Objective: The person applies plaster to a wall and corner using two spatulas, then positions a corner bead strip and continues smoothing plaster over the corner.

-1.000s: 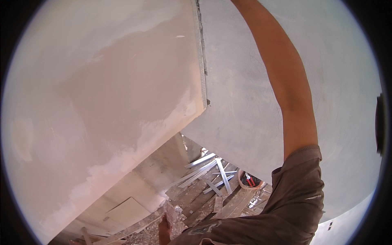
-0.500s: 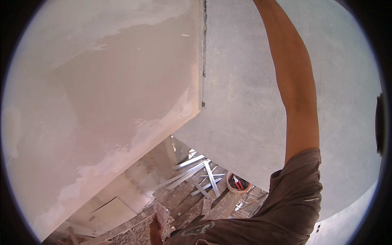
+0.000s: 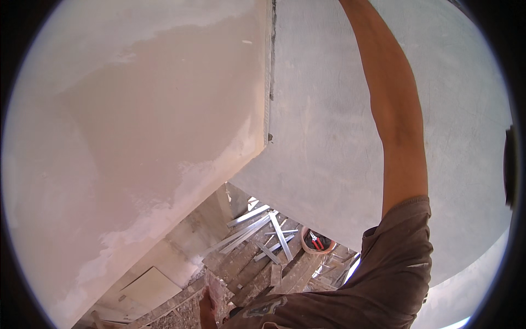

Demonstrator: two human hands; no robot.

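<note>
My right arm (image 3: 397, 120) stretches up across a large grey board (image 3: 318, 148), and its hand is out of view beyond the top edge. A pale pinkish plastered panel (image 3: 142, 120) fills the left side, meeting the grey board along an upright seam with a metal edge strip. Low at the bottom, my left hand (image 3: 206, 299) appears closed on a pinkish, plaster-smeared flat thing (image 3: 215, 288), too small to make out clearly.
Below the boards lie loose metal channels (image 3: 279, 233), weathered planks (image 3: 296, 271) with rubble, and a pale bucket (image 3: 304, 244) holding a red-handled tool (image 3: 316, 241). A loose pale panel (image 3: 150, 285) lies at the lower left.
The view has shifted slightly, so the seam and floor items sit farther left. My right arm has moved a little rightward in the picture; my left hand stays low.
</note>
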